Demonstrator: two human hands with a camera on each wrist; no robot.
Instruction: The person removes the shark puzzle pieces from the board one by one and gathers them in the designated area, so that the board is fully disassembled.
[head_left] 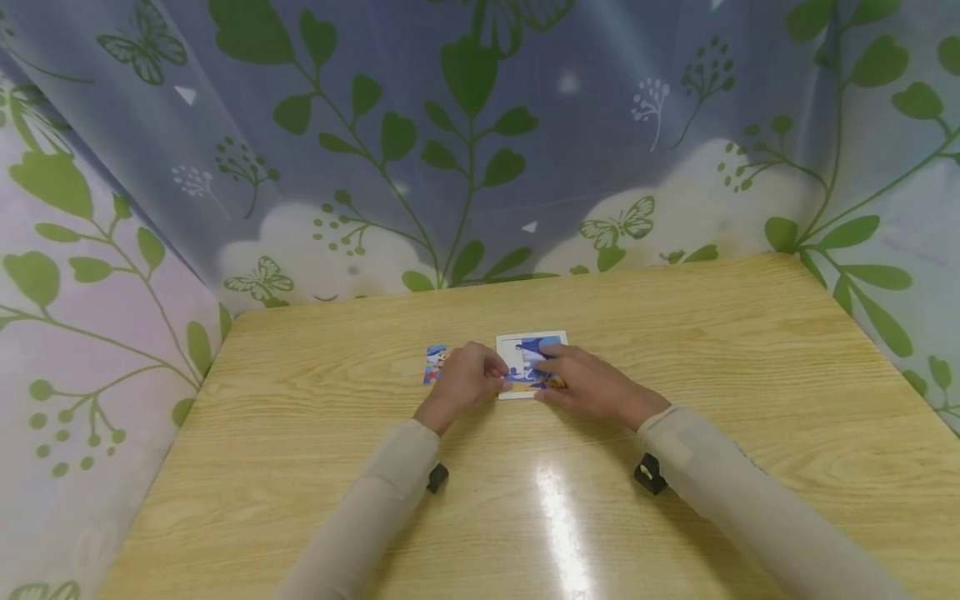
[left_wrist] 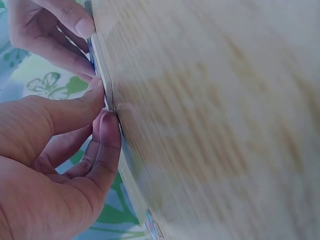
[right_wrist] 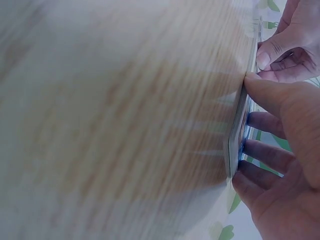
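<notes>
A small white-framed picture puzzle [head_left: 532, 395] with blue, white and sandy printed pieces lies on the table between both hands. At its left side, my left hand [head_left: 467, 375] has curled fingers; in the left wrist view the thumb and index finger pinch the board's near-left corner. From the right, my right hand [head_left: 600, 385] reaches over the board. Its fingers rest on the printed surface and its thumb [right_wrist: 256, 82] touches the near edge. The fingers cover part of the picture. A pale gap shows at the picture's upper left.
A colourful printed piece [head_left: 434, 364] lies on the wooden table [head_left: 330, 433] left of the puzzle, partly behind the left hand. A curtain [head_left: 450, 167] with leaves and butterflies hangs along the back and sides.
</notes>
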